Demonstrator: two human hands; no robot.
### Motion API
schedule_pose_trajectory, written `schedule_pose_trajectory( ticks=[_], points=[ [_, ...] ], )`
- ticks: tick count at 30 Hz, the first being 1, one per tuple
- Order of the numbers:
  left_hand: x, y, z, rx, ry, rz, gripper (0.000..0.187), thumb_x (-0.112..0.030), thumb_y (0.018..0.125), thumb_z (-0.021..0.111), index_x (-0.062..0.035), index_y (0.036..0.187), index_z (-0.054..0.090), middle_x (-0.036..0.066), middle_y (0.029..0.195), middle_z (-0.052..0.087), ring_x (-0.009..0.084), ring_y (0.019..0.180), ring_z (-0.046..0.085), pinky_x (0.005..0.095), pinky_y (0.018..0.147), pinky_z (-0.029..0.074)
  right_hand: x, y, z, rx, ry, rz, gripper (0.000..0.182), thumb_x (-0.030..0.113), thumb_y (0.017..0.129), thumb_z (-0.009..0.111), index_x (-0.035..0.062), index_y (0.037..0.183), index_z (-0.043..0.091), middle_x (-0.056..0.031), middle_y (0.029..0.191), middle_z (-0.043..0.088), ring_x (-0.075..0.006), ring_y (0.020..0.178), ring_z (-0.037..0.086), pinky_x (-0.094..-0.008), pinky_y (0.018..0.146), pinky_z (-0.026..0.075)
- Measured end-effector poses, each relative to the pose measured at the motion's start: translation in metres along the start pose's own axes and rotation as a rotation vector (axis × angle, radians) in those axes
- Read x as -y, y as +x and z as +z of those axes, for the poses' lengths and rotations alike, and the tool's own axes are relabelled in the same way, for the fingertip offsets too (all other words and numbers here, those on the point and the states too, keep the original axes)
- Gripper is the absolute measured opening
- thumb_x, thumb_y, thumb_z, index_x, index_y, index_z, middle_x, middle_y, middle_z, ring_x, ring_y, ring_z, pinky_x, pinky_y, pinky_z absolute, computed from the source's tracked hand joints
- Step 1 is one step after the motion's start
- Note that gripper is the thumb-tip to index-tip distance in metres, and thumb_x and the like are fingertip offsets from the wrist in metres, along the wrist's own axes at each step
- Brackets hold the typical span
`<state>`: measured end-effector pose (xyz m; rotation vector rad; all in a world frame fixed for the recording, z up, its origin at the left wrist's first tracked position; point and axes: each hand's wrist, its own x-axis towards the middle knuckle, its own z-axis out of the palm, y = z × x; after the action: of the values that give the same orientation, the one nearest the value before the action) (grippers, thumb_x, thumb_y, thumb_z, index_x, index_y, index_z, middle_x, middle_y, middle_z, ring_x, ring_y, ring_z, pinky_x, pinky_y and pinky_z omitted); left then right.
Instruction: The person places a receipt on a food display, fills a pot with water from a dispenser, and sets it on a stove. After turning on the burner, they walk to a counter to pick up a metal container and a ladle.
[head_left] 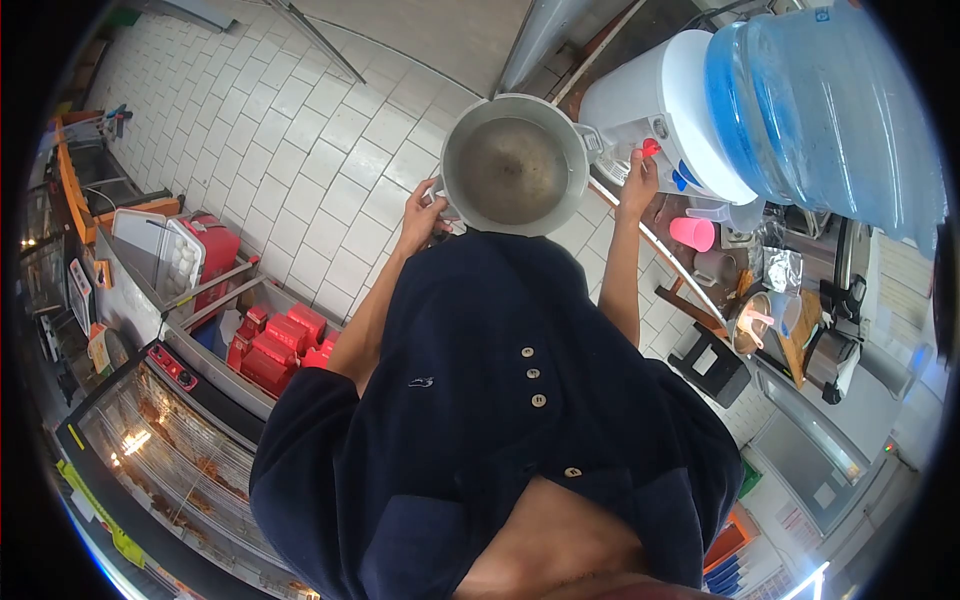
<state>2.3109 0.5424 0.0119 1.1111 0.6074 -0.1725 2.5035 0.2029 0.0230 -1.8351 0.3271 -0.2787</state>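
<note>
A large grey metal pot [455, 205] with liquid in it is held out in front of me. My left hand [424, 216] is closed around its left side handle. Its far handle [592, 144] reaches close to the white water dispenser [640, 95], below the taps. On the dispenser's red tap [652, 147] the fingers of my right hand [640, 178] are closed. A blue tap [685, 173] sits beside the red one. On top of the dispenser rests a big blue water jug [790, 110]. Whether water is running into the pot cannot be made out.
Right of me, a counter carries a pink cup [692, 233], a metal bowl [750, 322] with utensils and crumpled foil [782, 269]. At left stand red boxes [275, 350], a tray of eggs [182, 258] and a glass food display case [165, 450]. White tiles [300, 150] cover the floor.
</note>
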Motion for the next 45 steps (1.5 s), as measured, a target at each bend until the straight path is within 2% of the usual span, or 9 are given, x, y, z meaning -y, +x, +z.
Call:
schedule_pose_trajectory(
  ticks=[5, 13, 32, 35, 37, 40, 45],
  points=[
    [0.001, 0.0, 0.0, 0.001, -0.017, -0.004, 0.044, -0.005, 0.086, 0.052, -0.0033, 0.128, 0.041, 0.016, 0.098, 0.061, 0.025, 0.07, 0.067, 0.0237, 0.045, 0.052, -0.005, 0.002, -0.001, 0.005, -0.019, 0.025, 0.062, 0.045, 0.083, 0.064, -0.0052, 0.119, 0.053, -0.0167, 0.114, 0.059, -0.0261, 0.106, 0.055, -0.0369, 0.092, 0.04],
    [0.001, 0.0, 0.0, 0.004, -0.011, 0.004, 0.045, -0.005, 0.085, 0.052, -0.0025, 0.129, 0.04, 0.018, 0.098, 0.061, 0.024, 0.069, 0.066, 0.0238, 0.046, 0.053, 0.002, -0.002, 0.001, 0.003, 0.016, -0.051, 0.059, 0.042, 0.084, 0.063, -0.0039, 0.119, 0.054, -0.0149, 0.115, 0.058, -0.0269, 0.106, 0.055, -0.0373, 0.092, 0.04],
    [-0.001, -0.001, 0.001, 0.021, -0.014, 0.014, 0.045, -0.004, 0.086, 0.052, -0.0013, 0.129, 0.039, 0.017, 0.098, 0.061, 0.0247, 0.068, 0.066, 0.023, 0.044, 0.053, 0.0, 0.001, 0.001, 0.01, 0.039, -0.076, 0.058, 0.039, 0.085, 0.063, -0.0059, 0.12, 0.051, -0.0177, 0.116, 0.057, -0.0283, 0.107, 0.054, -0.0374, 0.094, 0.039],
    [0.0, -0.001, 0.001, 0.02, -0.023, 0.018, 0.044, -0.004, 0.086, 0.052, -0.0015, 0.128, 0.04, 0.017, 0.097, 0.061, 0.0239, 0.068, 0.066, 0.0229, 0.044, 0.053, -0.002, 0.002, 0.0, 0.016, 0.059, -0.071, 0.057, 0.037, 0.084, 0.065, -0.0055, 0.12, 0.052, -0.0179, 0.118, 0.055, -0.0288, 0.111, 0.051, -0.0378, 0.095, 0.038],
    [0.0, -0.001, 0.002, 0.003, -0.017, 0.02, 0.044, -0.004, 0.086, 0.052, -0.0018, 0.128, 0.04, 0.016, 0.095, 0.061, 0.0234, 0.068, 0.066, 0.0229, 0.044, 0.052, 0.002, -0.002, -0.003, 0.091, 0.081, -0.165, 0.063, 0.031, 0.079, 0.072, -0.0046, 0.124, 0.047, -0.018, 0.123, 0.052, -0.0275, 0.115, 0.048, -0.0378, 0.096, 0.037],
    [-0.002, -0.002, 0.003, 0.014, -0.023, 0.026, 0.044, -0.004, 0.086, 0.051, -0.002, 0.128, 0.04, 0.016, 0.095, 0.062, 0.0234, 0.068, 0.066, 0.023, 0.044, 0.052, 0.009, -0.013, 0.005, 0.071, 0.048, -0.132, 0.067, 0.023, 0.074, 0.077, -0.0034, 0.125, 0.043, -0.0185, 0.125, 0.05, -0.0258, 0.118, 0.045, -0.0372, 0.097, 0.037],
    [-0.001, -0.002, 0.002, 0.006, -0.016, 0.013, 0.045, -0.003, 0.085, 0.051, -0.0024, 0.128, 0.04, 0.016, 0.095, 0.061, 0.0232, 0.068, 0.066, 0.0232, 0.044, 0.052, 0.007, -0.005, 0.017, 0.055, 0.059, -0.168, 0.06, 0.017, 0.072, 0.078, -0.0015, 0.118, 0.044, -0.016, 0.116, 0.052, -0.0233, 0.11, 0.05, -0.0368, 0.094, 0.039]
  ],
)
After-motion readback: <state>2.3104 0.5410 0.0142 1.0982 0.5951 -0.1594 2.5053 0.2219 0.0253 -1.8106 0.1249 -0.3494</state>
